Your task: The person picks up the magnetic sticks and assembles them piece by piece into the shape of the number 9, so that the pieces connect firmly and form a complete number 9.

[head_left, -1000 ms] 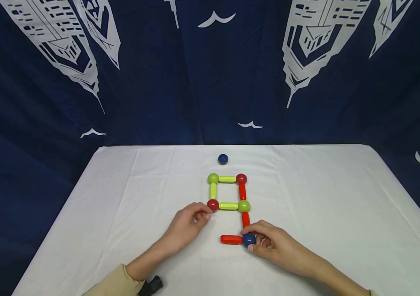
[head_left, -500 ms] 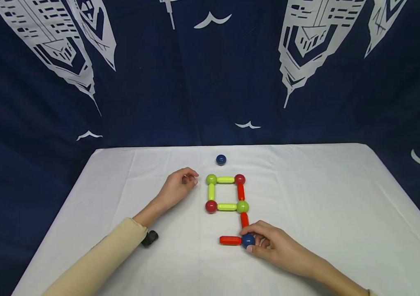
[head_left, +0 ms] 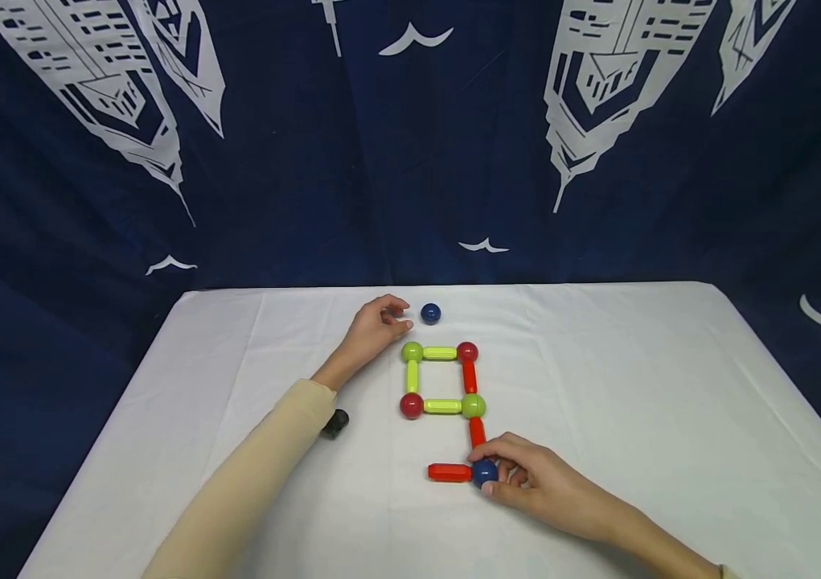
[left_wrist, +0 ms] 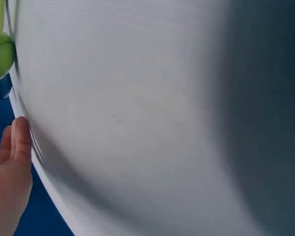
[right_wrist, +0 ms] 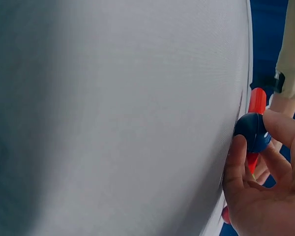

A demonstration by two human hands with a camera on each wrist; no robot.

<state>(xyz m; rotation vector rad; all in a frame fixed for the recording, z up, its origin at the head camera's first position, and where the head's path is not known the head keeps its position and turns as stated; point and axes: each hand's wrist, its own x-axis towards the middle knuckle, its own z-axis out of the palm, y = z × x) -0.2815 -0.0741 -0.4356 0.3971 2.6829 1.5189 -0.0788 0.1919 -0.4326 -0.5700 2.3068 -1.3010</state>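
My right hand (head_left: 536,482) grips a blue ball (head_left: 484,473) between thumb and fingers, as the right wrist view also shows. A red rod (head_left: 449,473) points left from that ball, and another red rod (head_left: 478,432) runs up to a green ball (head_left: 473,406). Above is a square of rods and balls, with a red ball (head_left: 412,405), a second green ball (head_left: 412,351) and a second red ball (head_left: 467,352) at its other corners. My left hand (head_left: 377,326), holding nothing, reaches beside a loose blue ball (head_left: 430,314), fingertips just left of it.
A white cloth covers the table (head_left: 620,386), whose far edge meets a dark blue curtain (head_left: 381,161) with white prints. A small black device (head_left: 335,424) shows at my left sleeve (head_left: 251,482).
My left hand has left the lower red ball and moved up the table, then right, to the loose blue ball. The right hand stays at its blue ball.
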